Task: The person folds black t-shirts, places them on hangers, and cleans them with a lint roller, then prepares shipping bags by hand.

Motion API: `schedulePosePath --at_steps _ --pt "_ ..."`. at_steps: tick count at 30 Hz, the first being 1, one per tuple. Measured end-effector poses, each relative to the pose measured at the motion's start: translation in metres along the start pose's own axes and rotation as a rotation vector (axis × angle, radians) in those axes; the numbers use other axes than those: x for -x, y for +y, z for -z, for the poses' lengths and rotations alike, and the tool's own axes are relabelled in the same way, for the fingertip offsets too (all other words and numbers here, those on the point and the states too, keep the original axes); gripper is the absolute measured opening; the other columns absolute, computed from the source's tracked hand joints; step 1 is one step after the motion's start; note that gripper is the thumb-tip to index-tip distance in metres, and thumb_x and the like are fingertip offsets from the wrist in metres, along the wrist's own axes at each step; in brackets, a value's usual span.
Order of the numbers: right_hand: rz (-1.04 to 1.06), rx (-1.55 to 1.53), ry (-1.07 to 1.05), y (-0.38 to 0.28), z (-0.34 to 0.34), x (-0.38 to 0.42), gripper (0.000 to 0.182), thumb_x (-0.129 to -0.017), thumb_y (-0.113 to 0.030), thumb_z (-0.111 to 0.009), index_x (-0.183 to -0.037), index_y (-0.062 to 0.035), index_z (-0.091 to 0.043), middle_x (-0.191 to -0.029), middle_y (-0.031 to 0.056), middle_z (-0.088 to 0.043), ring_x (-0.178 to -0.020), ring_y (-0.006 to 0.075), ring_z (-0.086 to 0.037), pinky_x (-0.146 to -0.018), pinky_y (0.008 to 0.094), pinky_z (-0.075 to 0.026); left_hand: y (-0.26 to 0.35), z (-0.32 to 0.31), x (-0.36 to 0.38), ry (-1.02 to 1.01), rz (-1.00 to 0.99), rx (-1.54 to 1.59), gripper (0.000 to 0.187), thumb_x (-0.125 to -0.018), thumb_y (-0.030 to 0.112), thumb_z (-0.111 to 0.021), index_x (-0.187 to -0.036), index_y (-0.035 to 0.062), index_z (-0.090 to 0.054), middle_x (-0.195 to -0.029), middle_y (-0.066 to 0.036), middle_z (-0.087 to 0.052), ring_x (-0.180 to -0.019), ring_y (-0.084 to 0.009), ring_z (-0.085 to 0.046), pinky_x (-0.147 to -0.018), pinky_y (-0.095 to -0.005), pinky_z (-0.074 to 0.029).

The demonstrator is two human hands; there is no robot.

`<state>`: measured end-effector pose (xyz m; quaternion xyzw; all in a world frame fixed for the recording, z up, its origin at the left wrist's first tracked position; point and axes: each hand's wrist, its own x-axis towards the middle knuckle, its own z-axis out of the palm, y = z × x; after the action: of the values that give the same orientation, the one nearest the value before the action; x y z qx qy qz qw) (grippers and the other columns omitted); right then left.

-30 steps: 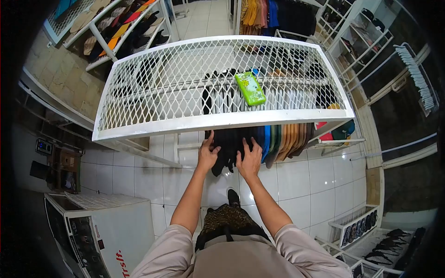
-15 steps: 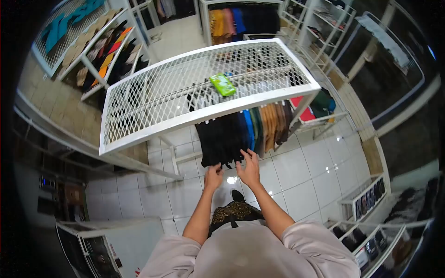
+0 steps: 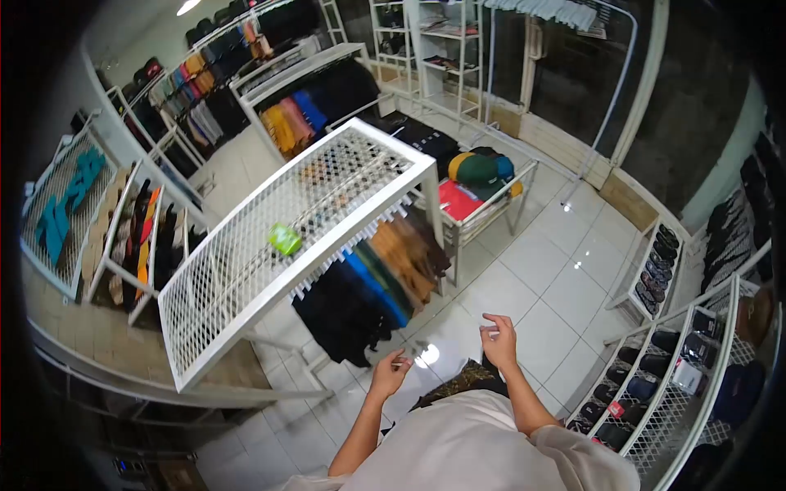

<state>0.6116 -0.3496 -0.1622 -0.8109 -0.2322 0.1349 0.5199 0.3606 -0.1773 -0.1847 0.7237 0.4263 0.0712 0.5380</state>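
My left hand (image 3: 390, 375) hovers over the tiled floor, near the lower ends of black garments (image 3: 332, 323) hanging on a rack, and does not touch them. My right hand (image 3: 499, 340) is farther right, also in the air, its fingers pointing left. Both hands are open and hold nothing. Blue garments (image 3: 377, 286) and brown ones (image 3: 407, 254) hang beside the black ones. Above them is the rack's white mesh top (image 3: 209, 307), on which a bright green packet (image 3: 285, 239) lies.
A low white-framed stand (image 3: 491, 214) behind the rack carries caps (image 3: 473, 170) and a red item (image 3: 461, 199). On the right, a shelf (image 3: 702, 417) displays several dark caps and boxed goods. A small shelf (image 3: 632, 304) stands beyond it. Mesh racks with accessories (image 3: 135, 245) line the left.
The view has swung right, so the rack now appears tilted and farther left. My hands have moved away from the hanging garments, and the right one is farther from the left.
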Motion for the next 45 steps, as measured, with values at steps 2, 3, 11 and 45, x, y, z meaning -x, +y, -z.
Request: schedulePosePath --at_steps 2,3,11,45 --pt "0.030 -0.024 0.066 0.010 0.020 -0.018 0.028 -0.088 -0.004 -0.072 -0.116 -0.0078 -0.073 -0.118 0.0110 -0.065 -0.085 0.0186 -0.071 -0.067 0.0298 -0.059 0.030 -0.012 -0.022 -0.002 -0.023 -0.035 0.053 -0.093 0.027 -0.075 -0.139 0.0040 -0.062 -0.114 -0.016 -0.075 -0.096 -0.0223 -0.073 -0.086 -0.0342 -0.057" --pt "0.018 -0.034 0.067 0.013 0.032 -0.030 0.028 -0.088 -0.004 -0.072 -0.116 -0.0076 -0.073 -0.115 0.0108 -0.066 -0.083 0.0182 -0.071 -0.067 0.0295 -0.059 0.041 -0.022 -0.036 -0.018 -0.049 -0.028 0.052 -0.093 0.026 -0.076 -0.138 0.0031 -0.062 -0.114 -0.016 -0.075 -0.096 -0.0220 -0.073 -0.087 -0.0340 -0.057" --pt "0.026 -0.129 -0.046 0.017 0.160 -0.166 0.022 -0.094 -0.006 -0.069 -0.116 -0.0044 -0.073 -0.107 0.0095 -0.071 -0.077 0.0123 -0.067 -0.067 0.0273 -0.056 0.211 -0.143 -0.160 -0.115 -0.255 0.076 0.041 -0.097 0.015 -0.072 -0.134 -0.0015 -0.064 -0.099 -0.010 -0.073 -0.088 -0.0143 -0.068 -0.080 -0.0293 -0.056" --pt "-0.116 -0.090 0.040 0.123 0.386 -0.718 0.025 -0.096 -0.004 -0.068 -0.121 -0.0003 -0.069 -0.102 0.0084 -0.073 -0.079 0.0121 -0.066 -0.072 0.0259 -0.053 0.546 -0.441 -0.657 -0.332 -0.330 0.234 0.039 -0.097 0.017 -0.071 -0.131 -0.0012 -0.065 -0.096 -0.009 -0.074 -0.088 -0.0164 -0.069 -0.080 -0.0320 -0.056"
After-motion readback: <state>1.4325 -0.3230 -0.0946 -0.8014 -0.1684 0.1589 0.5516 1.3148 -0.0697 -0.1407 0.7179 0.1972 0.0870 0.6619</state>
